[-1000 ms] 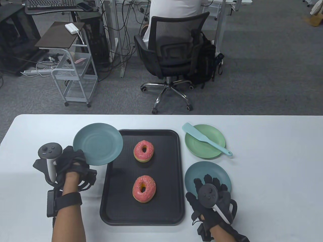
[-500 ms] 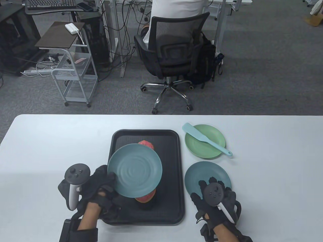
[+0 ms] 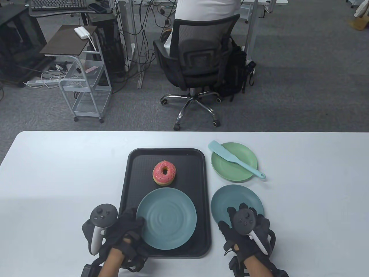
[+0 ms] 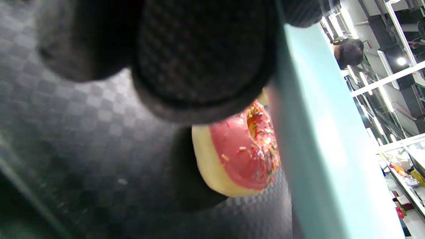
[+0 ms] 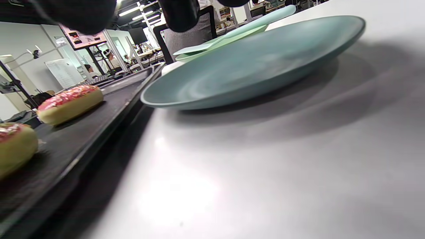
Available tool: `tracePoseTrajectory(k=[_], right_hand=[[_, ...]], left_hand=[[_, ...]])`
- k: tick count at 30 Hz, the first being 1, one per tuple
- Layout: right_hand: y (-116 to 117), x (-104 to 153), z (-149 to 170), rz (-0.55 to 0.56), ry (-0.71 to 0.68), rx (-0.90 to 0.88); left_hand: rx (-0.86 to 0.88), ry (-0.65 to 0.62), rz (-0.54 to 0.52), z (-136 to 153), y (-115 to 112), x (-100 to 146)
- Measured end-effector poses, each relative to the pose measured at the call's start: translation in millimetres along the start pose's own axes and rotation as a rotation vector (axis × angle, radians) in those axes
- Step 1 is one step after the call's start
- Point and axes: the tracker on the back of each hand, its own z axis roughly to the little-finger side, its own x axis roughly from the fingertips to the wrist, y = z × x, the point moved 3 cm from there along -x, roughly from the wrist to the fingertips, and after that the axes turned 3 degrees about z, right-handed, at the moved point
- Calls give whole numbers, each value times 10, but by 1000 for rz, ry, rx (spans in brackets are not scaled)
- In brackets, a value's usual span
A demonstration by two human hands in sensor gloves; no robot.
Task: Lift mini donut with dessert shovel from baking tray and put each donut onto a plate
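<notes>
My left hand [image 3: 135, 223] pinches the left rim of a teal plate [image 3: 166, 218] and holds it over the near half of the black baking tray [image 3: 135, 173]. The plate hides the near pink-iced donut in the table view. In the left wrist view that donut [image 4: 242, 156] shows under the plate's rim [image 4: 315, 132], below my gloved fingers [image 4: 199, 59]. The far donut [image 3: 164, 172] lies uncovered on the tray. A pale blue dessert shovel [image 3: 235, 158] lies across a green plate [image 3: 245, 170]. My right hand [image 3: 240, 210] rests flat on the near rim of a second teal plate [image 3: 239, 196].
The green plate and second teal plate [image 5: 252, 66] sit right of the tray [image 5: 99, 126]. Both donuts [image 5: 69, 103] appear from the side in the right wrist view. Beyond the table's far edge a person sits in an office chair [image 3: 199, 57].
My left hand carried the teal plate from left of the tray rightward over it, then toward me, now covering the near donut. My right hand barely moved.
</notes>
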Motion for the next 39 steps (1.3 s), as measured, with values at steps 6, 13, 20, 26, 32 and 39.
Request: tracePoseTrajectory(k=[6, 13, 20, 26, 32, 39], right_hand=[[1, 121, -276, -10, -168, -219], [245, 207, -460, -162, -183, -452], [376, 225, -532, -205, -197, -481], [349, 226, -529, -165, -174, -543], [103, 227, -481, -43, -168, -593], [-515, 147, 22, 176, -30, -564]], left_hand=[[8, -15, 21, 8, -19, 8], [11, -36, 49, -22, -40, 25], [24, -45, 75, -29, -64, 24], [31, -61, 100, -51, -100, 31], [46, -173, 151, -164, -152, 39], [69, -195, 163, -139, -143, 8]])
